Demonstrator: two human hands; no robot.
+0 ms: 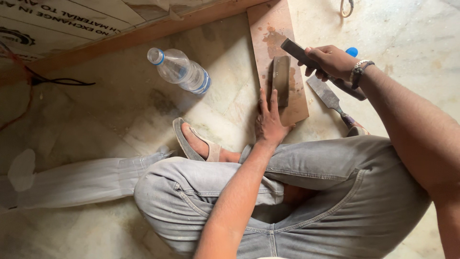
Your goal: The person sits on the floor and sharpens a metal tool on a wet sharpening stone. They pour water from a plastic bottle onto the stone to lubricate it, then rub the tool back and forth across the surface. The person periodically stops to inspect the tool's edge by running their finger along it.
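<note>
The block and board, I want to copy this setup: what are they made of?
The block looks like a dark grey sharpening stone, matte and fine-grained. The board looks like bare wood or plywood: pale brown, unfinished, stained with wet blotches. The left hand steadies the block.

Pale mottled stone floor fills most of frame, dusty, with darker smudges near centre and fine debris scattered along upper left. Brown wooden beam runs diagonally across top, upper left toward upper centre. Above it, light plywood sheet with black printed lettering, seen upside down. Thin black cable trails across floor at left edge, reddish cord beside it. Small metal ring at top right. Soft, even daylight, faint shadows.
</note>
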